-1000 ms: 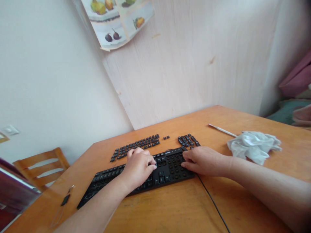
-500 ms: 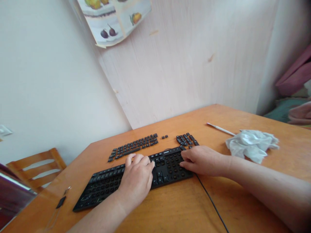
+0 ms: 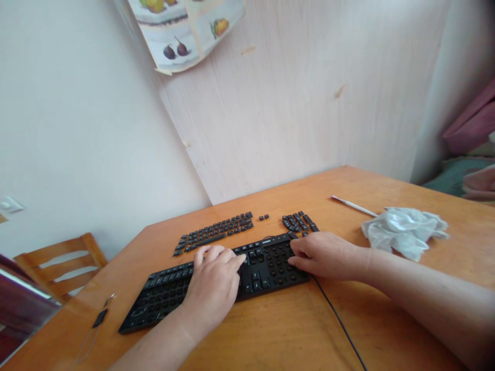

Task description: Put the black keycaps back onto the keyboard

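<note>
A black computer keyboard (image 3: 281, 263) lies at an angle on the table, many of its keycaps off at the left and on the number pad. Across its middle rests my left hand (image 3: 215, 278), palm down and fingers apart, one finger stretched onto the keys near the navigation block. My right hand (image 3: 323, 256) grips the keyboard's right end, thumb on top; its other fingers are partly hidden. Behind the keyboard, loose black keycaps (image 3: 214, 231) lie in rows, and a smaller group of number keycaps (image 3: 297, 222) sits close to my right hand.
A crumpled white cloth (image 3: 404, 232) and a thin white stick (image 3: 353, 205) are at the right of the wooden table (image 3: 278, 335). The keyboard's cable (image 3: 340, 322) runs toward me. A keycap puller (image 3: 99, 318) lies at the left, near a wooden chair (image 3: 64, 263).
My left hand has shifted slightly left, and one finger has straightened out over the keys. The right hand keeps its hold. The whole view has moved a little.
</note>
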{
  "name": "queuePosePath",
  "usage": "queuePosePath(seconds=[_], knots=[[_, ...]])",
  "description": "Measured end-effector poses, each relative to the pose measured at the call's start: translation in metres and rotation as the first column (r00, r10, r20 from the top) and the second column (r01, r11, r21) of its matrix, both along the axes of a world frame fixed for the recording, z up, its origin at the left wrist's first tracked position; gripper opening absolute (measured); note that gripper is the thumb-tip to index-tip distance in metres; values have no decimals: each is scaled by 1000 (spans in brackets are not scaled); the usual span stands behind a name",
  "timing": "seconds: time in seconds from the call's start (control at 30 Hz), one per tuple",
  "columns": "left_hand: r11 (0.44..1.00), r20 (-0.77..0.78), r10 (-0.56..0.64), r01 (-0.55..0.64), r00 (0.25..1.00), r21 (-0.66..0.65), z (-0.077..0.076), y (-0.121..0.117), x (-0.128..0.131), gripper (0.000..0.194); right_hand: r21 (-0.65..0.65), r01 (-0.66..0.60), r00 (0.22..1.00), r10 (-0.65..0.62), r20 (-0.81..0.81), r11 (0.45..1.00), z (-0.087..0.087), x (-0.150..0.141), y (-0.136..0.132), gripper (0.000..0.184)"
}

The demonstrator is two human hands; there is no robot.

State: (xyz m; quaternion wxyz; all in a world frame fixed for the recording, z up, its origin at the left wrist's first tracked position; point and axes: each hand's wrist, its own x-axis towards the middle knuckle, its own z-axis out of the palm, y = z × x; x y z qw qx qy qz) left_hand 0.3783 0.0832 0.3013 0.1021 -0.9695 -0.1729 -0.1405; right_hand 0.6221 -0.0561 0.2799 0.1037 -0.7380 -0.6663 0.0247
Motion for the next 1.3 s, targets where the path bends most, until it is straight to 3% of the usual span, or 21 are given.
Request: queuePosePath(seconds=[0.1,0.27,0.87,1.1,1.3], knots=[[1000,63,28,-28,998,-6,-1,2,-4,36,3,-2,1000,2,-10,1000,0,0,0,33],[999,-2,4,-5,1000,-50,-6,3,-6,41,-3,-4,1000,4,-12,1000,0,0,-1,32],[999,64,38,-36,997,-31,-5,7,-4,36,-13,4,1000,-5,-20,1000,1,-1,-1,32],[994,188,104,-99,977,-36,12,35,24,23,-21,10,999,-11,-35,1000,5,-2,-2,31],[993,162,101,-90,982,-73,9,72,68,20,7,-8,1000,8,-30,1000,3,-2,-2,30]])
